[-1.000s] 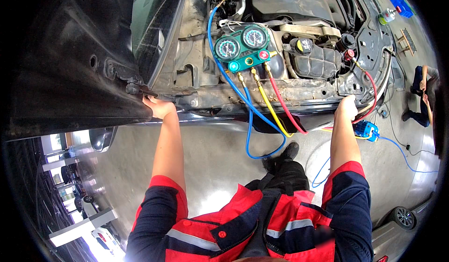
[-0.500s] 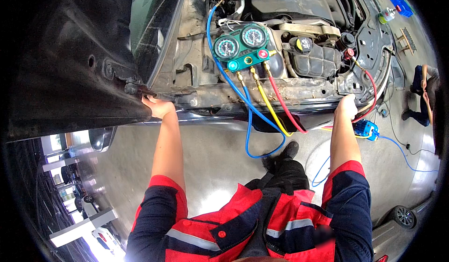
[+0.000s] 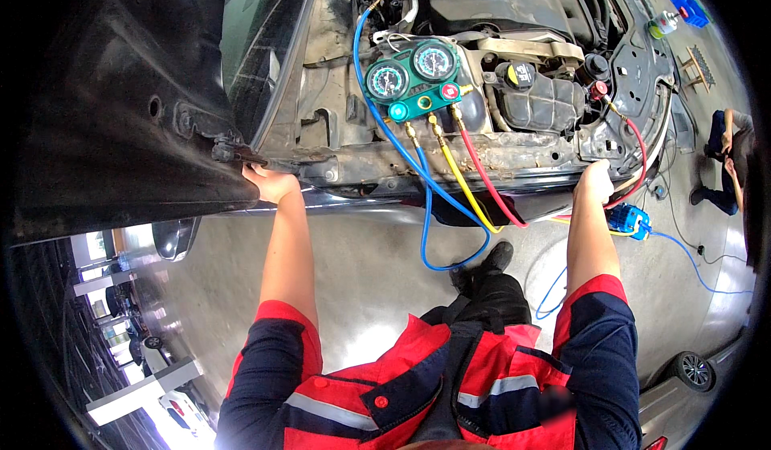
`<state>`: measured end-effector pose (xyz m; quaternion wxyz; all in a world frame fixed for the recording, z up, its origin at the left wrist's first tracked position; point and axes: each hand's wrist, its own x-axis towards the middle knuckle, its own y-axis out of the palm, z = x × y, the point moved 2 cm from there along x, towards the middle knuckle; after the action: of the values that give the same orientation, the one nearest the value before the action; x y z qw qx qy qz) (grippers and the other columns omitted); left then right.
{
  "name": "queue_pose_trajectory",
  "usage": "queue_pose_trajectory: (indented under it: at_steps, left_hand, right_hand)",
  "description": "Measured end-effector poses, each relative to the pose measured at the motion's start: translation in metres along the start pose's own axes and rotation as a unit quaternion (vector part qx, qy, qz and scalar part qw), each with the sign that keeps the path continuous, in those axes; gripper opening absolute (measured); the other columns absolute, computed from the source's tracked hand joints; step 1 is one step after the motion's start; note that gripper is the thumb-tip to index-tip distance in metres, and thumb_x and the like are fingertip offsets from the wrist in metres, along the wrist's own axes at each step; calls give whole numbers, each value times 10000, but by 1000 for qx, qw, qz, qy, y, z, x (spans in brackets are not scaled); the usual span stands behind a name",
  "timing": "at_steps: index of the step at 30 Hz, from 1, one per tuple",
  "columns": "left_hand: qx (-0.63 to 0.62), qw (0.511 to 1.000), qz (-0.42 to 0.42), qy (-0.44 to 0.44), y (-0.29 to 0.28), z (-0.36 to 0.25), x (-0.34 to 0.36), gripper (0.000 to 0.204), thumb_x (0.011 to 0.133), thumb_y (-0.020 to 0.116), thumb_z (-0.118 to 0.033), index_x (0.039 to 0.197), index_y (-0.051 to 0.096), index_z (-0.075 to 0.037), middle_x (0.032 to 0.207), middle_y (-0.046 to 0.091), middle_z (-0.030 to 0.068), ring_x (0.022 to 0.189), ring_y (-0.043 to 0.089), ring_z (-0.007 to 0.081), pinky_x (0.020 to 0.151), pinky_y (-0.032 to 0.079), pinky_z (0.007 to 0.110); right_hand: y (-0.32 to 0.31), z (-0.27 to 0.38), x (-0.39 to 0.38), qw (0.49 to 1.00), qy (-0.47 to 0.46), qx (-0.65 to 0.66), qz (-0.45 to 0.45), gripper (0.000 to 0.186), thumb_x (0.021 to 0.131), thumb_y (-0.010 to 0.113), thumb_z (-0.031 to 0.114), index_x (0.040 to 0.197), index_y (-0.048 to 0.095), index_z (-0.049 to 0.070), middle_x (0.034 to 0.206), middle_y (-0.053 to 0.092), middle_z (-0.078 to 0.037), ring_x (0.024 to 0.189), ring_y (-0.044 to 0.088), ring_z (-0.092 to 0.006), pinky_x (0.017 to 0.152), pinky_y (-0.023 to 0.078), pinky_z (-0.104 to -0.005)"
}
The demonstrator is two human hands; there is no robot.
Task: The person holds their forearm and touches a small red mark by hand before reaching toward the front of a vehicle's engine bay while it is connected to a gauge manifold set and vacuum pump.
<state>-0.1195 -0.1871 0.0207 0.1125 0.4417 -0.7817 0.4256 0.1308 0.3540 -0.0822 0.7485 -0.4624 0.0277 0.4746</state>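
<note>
My left hand [image 3: 271,183] rests at the near fender [image 3: 377,182] of a car, beside the raised hood [image 3: 104,153] and its hinge; its fingers curl over the edge. Farther right, my right hand [image 3: 593,183] is closed on the same fender edge, its fingertips hidden. Between the hands, a green manifold gauge set [image 3: 418,81] with two round dials lies on the engine bay's side. A blue hose [image 3: 369,97], a yellow hose [image 3: 459,180] and a red hose [image 3: 482,169] run from it, looping down over the fender.
A black reservoir [image 3: 542,106] and an engine cover [image 3: 498,4] fill the bay. A blue pump [image 3: 630,222] stands on the floor at right, with hoses and cables around it. Another person [image 3: 729,161] is at the far right. A car wheel [image 3: 694,371] shows at lower right.
Both my hands stay where they were on the fender. The gauge set shifts only slightly in view. At the far right, the other person's hands have moved a little.
</note>
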Motion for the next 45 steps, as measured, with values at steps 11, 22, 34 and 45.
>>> queue_pose_trajectory:
  at_steps: [11, 22, 34, 45]
  left_hand:
    - [-1, 1000, 16, -6, 1, 4, 3, 375, 1001, 406, -277, 1333, 484, -121, 1288, 547, 218, 1145, 519, 443, 957, 394, 506]
    - [9, 1000, 18, 3, 5, 6, 1, 381, 1001, 407, -298, 1329, 486, -119, 1313, 523, 229, 1166, 494, 451, 976, 382, 510]
    - [8, 999, 7, 35, 2, 6, 1, 388, 1006, 407, -299, 1335, 472, -105, 1295, 537, 229, 1157, 507, 441, 976, 387, 497]
    - [13, 1000, 12, -5, 3, 4, 2, 378, 1003, 422, -300, 1333, 476, -124, 1303, 531, 228, 1159, 509, 438, 973, 390, 499]
  right_hand:
    - [1, 0, 2, 1000, -6, -9, 10, 730, 774, 577, 466, 1206, 576, -122, 1304, 537, -290, 1118, 595, -378, 960, 488, -432]
    - [-6, 3, -7, 1000, -19, 1, 18, 711, 784, 572, 420, 1205, 548, -152, 1310, 498, -329, 1116, 590, -407, 955, 498, -442]
    - [-6, 3, -6, 1000, -17, -5, 24, 731, 789, 580, 433, 1229, 530, -149, 1317, 494, -327, 1132, 583, -407, 966, 492, -446]
    - [1, -1, 5, 1000, -7, -6, -4, 726, 762, 590, 477, 1185, 607, -112, 1274, 577, -270, 1097, 610, -356, 956, 489, -419]
